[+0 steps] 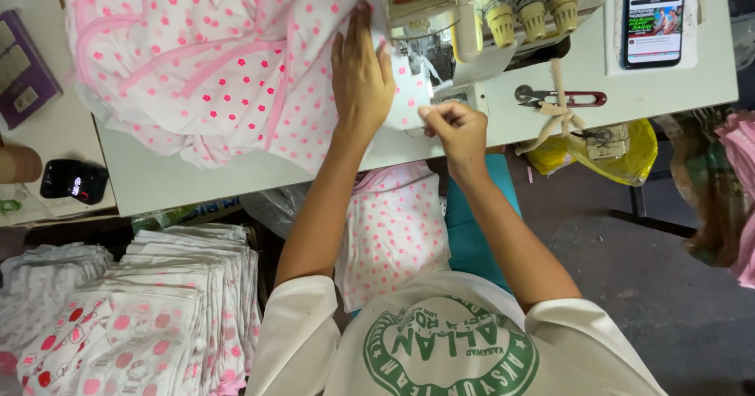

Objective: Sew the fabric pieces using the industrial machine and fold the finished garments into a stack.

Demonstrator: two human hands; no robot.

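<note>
Head view: both my hands on the dotted fabric at the sewing machine.

My left hand (362,77) lies flat, grip fully open, pressing the pink-dotted white fabric (228,58) onto the bench (157,180). Just right of it, my right hand (456,128) pinches the fabric's edge, directly below the sewing machine (480,18).

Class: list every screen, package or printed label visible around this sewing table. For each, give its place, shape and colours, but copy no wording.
Phone: upright on the table's far right; black rectangle, lit screen, white with a colourful picture.
Small device: on the left side surface; black, rounded, with a small red-lit display.
Purple book or box: far left edge; rectangular, pale label.
Yellow bag: hanging below the table's right edge; crumpled plastic.
</note>
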